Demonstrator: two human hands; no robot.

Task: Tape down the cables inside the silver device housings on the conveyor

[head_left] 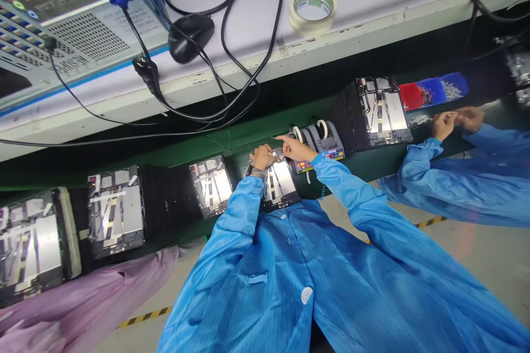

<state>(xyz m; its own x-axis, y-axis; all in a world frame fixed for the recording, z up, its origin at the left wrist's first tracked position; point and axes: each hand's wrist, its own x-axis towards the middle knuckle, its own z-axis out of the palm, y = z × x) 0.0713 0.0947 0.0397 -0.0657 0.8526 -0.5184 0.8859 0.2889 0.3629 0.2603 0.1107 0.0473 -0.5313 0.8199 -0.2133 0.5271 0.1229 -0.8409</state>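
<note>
The metal-backed tablet panel [279,183] shows silver plates and dark strips

Figure: 5 device housings [279,185] are lying in a row along the tabletop [256,135]. The left hand [263,157] and right hand [293,149] are resting over the 4th housing from the left, with 2 tape dispensers [327,140] sitting just beyond them. A mouse [190,38] and tape roll [312,11] are lying on the shelf [372,11] behind.

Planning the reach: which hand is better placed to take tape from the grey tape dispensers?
Right, probably: the right hand lies beside the grey tape dispensers, while the left hand sits farther away, beyond the right hand.
</note>
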